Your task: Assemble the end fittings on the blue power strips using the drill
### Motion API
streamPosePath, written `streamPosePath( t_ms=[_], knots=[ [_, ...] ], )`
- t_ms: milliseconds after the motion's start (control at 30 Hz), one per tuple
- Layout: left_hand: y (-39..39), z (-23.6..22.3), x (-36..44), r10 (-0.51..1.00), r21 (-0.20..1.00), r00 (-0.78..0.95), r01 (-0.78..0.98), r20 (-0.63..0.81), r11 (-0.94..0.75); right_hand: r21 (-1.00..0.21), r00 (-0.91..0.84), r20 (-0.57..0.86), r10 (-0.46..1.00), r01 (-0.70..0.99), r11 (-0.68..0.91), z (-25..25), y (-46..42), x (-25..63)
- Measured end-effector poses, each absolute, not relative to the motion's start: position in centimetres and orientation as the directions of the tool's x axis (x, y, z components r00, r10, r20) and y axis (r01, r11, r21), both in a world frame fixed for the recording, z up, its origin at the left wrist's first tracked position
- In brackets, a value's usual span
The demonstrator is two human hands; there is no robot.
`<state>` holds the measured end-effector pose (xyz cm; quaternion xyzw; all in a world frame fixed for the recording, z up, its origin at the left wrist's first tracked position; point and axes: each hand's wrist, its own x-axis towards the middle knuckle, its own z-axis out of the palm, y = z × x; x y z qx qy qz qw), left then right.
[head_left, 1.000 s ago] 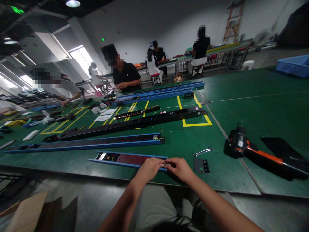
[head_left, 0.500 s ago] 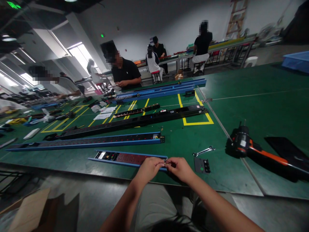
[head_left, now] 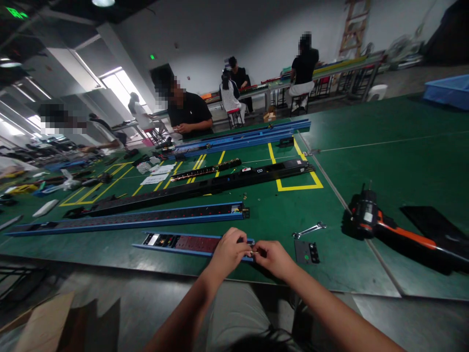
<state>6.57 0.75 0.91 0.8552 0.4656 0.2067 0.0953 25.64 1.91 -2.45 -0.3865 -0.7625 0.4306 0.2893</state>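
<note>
At the right end of a short blue channel with dark red and black parts inside, my two hands meet. The fingertips of my left hand pinch a small brass-coloured metal piece. My right hand grips the other side of that piece between thumb and forefinger. Its exact kind is too small to make out, and my fingers hide part of it. A black end plate with a green dot lies right of my right hand. Above the plate rests a spanner.
A black and orange cordless screwdriver and a dark flat phone-like object lie at right. Beyond the channel stretch a longer blue channel and a black bar. A blue bin stands far right. A co-worker works across the table.
My left hand has shifted and its knuckles have risen a little, fingers still at the small metal piece. My right hand has barely moved. The camera view has swayed slightly.
</note>
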Motion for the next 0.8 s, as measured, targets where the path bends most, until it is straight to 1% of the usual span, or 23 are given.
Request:
streamPosePath(
  t_ms=[67,133,200,300,500,567,700,800],
  knots=[
    [1.1,0.7,6.8,0.841,0.411,0.474,0.734,0.26,-0.541,-0.889,-0.539,0.109,0.835,0.323,0.324,-2.7,1.9,25.6],
    [1.8,0.7,7.0,0.848,0.468,0.495,0.713,0.19,-0.522,-0.903,-0.529,0.105,0.842,0.304,0.304,-2.9,1.9,25.7],
    [2.5,0.8,7.1,0.856,0.49,0.504,0.72,0.116,-0.491,-0.915,-0.521,0.093,0.849,0.292,0.28,-2.8,1.9,25.8],
    [3.2,0.7,7.2,0.864,0.467,0.499,0.75,0.066,-0.468,-0.935,-0.528,0.061,0.847,0.265,0.233,-2.6,2.2,26.0],
    [3.3,0.7,7.5,0.883,0.406,0.469,0.804,0.014,-0.434,-0.991,-0.549,-0.024,0.836,0.121,0.051,-3.1,3.4,26.3],
    [3.2,0.7,7.6,0.904,0.39,0.428,0.831,0.004,-0.396,-0.992,-0.554,-0.059,0.831,0.122,0.01,-3.3,3.6,26.3],
    [3.3,0.6,7.7,0.94,0.368,0.339,0.878,-0.024,-0.307,-0.985,-0.578,-0.169,0.799,0.117,-0.124,-3.6,3.6,26.4],
    [3.6,0.7,7.8,0.949,0.372,0.309,0.889,-0.055,-0.268,-0.986,-0.589,-0.167,0.791,0.114,-0.124,-3.6,3.6,26.3]
  ],
)
